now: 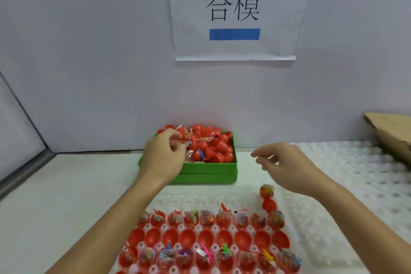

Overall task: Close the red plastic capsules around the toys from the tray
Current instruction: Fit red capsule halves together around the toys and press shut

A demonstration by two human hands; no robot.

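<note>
A clear dimpled tray [169, 201] near me holds rows of open red capsule halves [206, 237], many with wrapped toys [205, 218] in them. A green box [209, 172] behind it is piled with red capsules and toy packets [213, 147]. My left hand [163, 155] reaches into the box's left side, its fingers curled round a capsule with a clear wrapper. My right hand [287, 164] hovers to the right of the box, fingers loosely bent, holding nothing. One open capsule with a toy [268, 191] sits alone at the tray's far right.
A second white dimpled tray [347, 167] lies at the right, with a cardboard box [391, 135] behind it. A grey wall with a paper sign [234, 11] stands close behind the green box. A metal edge [24, 171] runs along the left.
</note>
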